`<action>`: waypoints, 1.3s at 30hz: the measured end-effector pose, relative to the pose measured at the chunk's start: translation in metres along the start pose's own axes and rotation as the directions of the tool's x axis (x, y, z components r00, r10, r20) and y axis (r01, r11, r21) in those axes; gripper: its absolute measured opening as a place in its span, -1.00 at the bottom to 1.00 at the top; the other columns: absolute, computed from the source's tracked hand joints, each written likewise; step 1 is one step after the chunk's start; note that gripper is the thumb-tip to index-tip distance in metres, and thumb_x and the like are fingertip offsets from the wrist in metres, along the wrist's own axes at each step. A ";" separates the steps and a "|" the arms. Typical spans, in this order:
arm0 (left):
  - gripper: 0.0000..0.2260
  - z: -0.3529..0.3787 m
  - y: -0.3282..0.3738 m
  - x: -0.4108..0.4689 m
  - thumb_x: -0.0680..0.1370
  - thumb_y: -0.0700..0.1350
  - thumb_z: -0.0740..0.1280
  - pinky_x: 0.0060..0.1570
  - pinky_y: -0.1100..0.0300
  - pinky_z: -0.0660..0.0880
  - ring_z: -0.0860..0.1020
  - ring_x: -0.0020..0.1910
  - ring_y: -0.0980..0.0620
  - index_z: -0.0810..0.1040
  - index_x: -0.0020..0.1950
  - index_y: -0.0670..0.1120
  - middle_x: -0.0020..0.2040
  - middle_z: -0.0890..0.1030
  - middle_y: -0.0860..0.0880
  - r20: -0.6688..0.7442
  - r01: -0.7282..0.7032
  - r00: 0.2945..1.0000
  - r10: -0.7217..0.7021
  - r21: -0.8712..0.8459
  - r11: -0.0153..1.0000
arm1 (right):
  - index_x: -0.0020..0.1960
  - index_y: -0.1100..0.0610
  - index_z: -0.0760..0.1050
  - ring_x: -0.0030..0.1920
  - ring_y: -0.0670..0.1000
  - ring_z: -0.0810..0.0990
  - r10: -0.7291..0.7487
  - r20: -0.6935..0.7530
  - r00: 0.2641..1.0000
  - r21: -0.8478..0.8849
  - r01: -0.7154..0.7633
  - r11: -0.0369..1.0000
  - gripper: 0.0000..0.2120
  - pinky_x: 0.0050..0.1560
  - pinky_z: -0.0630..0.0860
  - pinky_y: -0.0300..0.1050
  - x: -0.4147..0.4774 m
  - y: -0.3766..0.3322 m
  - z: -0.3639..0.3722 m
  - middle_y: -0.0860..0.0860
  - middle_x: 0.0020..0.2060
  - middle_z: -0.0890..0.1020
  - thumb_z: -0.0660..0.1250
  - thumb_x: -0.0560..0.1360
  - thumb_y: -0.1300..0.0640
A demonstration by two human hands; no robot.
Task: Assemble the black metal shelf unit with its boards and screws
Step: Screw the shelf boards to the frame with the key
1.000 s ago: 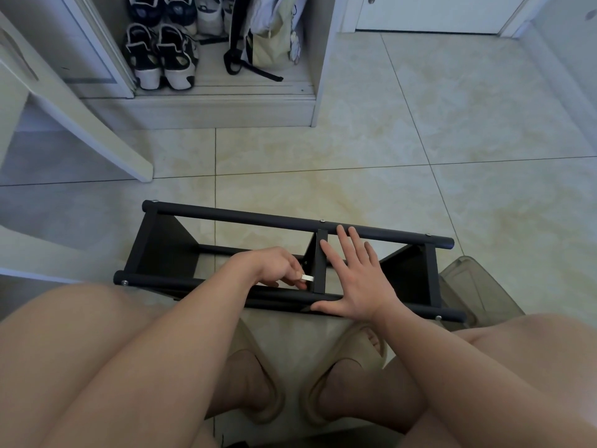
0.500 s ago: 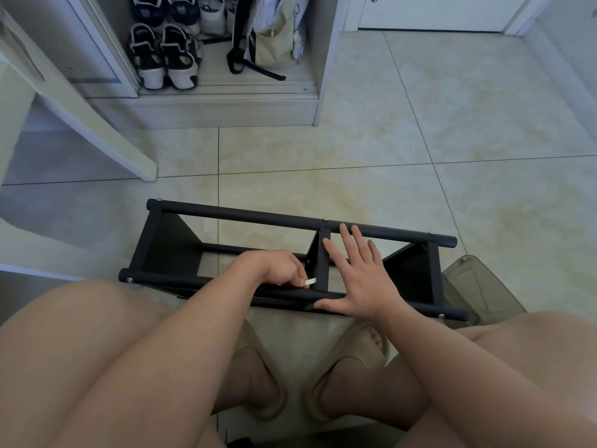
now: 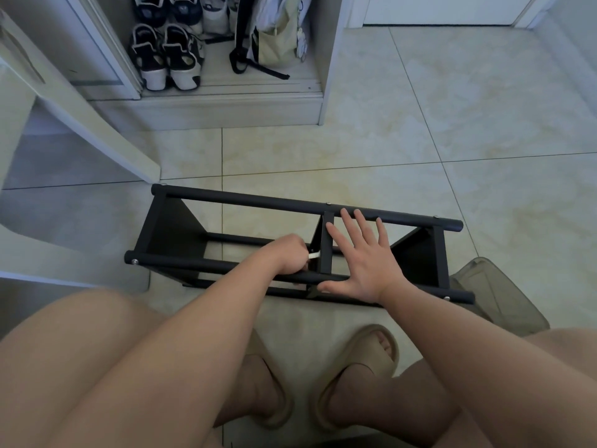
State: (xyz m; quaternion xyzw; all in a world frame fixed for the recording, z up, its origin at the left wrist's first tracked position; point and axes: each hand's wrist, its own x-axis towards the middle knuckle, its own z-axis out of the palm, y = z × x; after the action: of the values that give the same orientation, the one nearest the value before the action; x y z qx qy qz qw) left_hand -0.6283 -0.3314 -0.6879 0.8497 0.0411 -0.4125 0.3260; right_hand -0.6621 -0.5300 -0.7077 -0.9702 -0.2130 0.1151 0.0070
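The left hand [image 3: 288, 258] is pinching a small silver tool [image 3: 314, 254] inside the black shelf frame [image 3: 245, 202]. The right hand [image 3: 363, 263] is pressing spread on it, with sneakers [image 3: 168, 59] sitting well beyond.

The two forearms [image 3: 226, 318] are bare along all their visible length, and the left hand [image 3: 287, 257] and the right hand [image 3: 361, 263] are bare too. The legs [image 3: 80, 344] are bare as well, from the knees down to the feet. On the feet there is a pair of sandals [image 3: 365, 360] in a sand-beige colour — thick and rounded, with a smooth matte surface. Each one has a single broad band across the top of the foot and a chunky sole. The front is open; in the right sandal the toes [image 3: 384, 345] show through this opening.
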 end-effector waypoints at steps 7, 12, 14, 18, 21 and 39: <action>-0.87 -0.048 0.004 0.038 0.56 -0.19 0.23 -0.02 0.04 0.54 0.60 -0.01 -0.09 0.57 -0.04 -0.05 -0.02 0.68 -0.05 -0.341 -0.012 0.940 0.005 -0.019 1.000 | 0.66 -0.02 -0.03 0.64 0.15 -0.13 0.012 -0.053 0.999 -0.002 -0.012 1.000 0.11 0.53 -0.26 0.39 0.063 0.018 -0.010 0.06 0.65 -0.04 -0.12 0.30 -0.67; -0.87 -0.083 0.017 0.063 0.58 -0.15 0.21 -0.16 0.09 0.46 0.57 -0.07 -0.05 0.54 0.00 0.01 -0.02 0.63 0.00 -0.489 -0.063 0.871 0.046 -0.020 0.998 | 0.65 -0.04 0.02 0.64 0.10 -0.12 0.022 -0.101 0.995 -0.012 -0.023 1.000 0.08 0.52 -0.27 0.41 0.111 0.035 -0.021 0.04 0.65 0.03 -0.14 0.31 -0.66; -0.89 -0.097 0.025 0.069 0.58 -0.14 0.21 -0.15 0.08 0.45 0.57 -0.07 -0.07 0.53 -0.01 0.00 -0.04 0.62 -0.01 -0.524 -0.085 0.850 0.059 -0.025 0.996 | 0.65 -0.06 0.03 0.64 0.09 -0.14 0.036 -0.108 0.993 -0.007 -0.037 0.999 0.08 0.52 -0.27 0.42 0.124 0.040 -0.027 0.02 0.65 0.02 -0.16 0.30 -0.67; -0.91 -0.113 0.043 0.073 0.60 -0.13 0.22 -0.20 0.11 0.38 0.54 -0.14 -0.04 0.50 -0.04 0.01 -0.07 0.58 0.00 -0.548 -0.114 0.831 0.097 0.002 0.994 | 0.65 -0.11 0.00 0.64 0.07 -0.18 0.083 -0.127 0.988 0.015 -0.082 0.997 0.04 0.52 -0.29 0.40 0.124 0.046 -0.039 0.00 0.65 -0.03 -0.18 0.32 -0.66; -0.88 -0.108 0.063 0.067 0.59 -0.16 0.21 -0.31 0.14 0.36 0.52 -0.24 0.02 0.51 -0.05 0.01 -0.13 0.58 0.01 -0.514 -0.175 0.843 0.157 0.013 0.984 | 0.65 -0.13 -0.04 0.64 0.06 -0.21 0.139 -0.134 0.981 0.021 -0.137 0.990 -0.02 0.53 -0.27 0.39 0.098 0.059 -0.053 -0.02 0.66 -0.08 -0.20 0.36 -0.62; -0.87 0.059 0.259 -0.004 0.56 -0.18 0.33 -0.33 0.20 0.33 0.41 -0.37 -0.03 0.68 -0.10 -0.09 -0.32 0.51 0.00 -0.129 -0.476 0.855 0.503 0.192 0.858 | 0.64 -0.18 -0.18 0.63 0.00 -0.23 0.627 -0.049 0.778 0.073 -0.623 0.779 -0.13 0.56 -0.21 0.33 -0.171 0.194 -0.080 -0.08 0.65 -0.16 -0.15 0.43 -0.55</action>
State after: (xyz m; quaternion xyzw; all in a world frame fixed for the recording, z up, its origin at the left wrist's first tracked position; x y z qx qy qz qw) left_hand -0.5830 -0.5685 -0.5770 0.8872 -0.1804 -0.2417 0.3490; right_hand -0.7149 -0.7740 -0.6045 -0.9888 0.1242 0.0823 0.0016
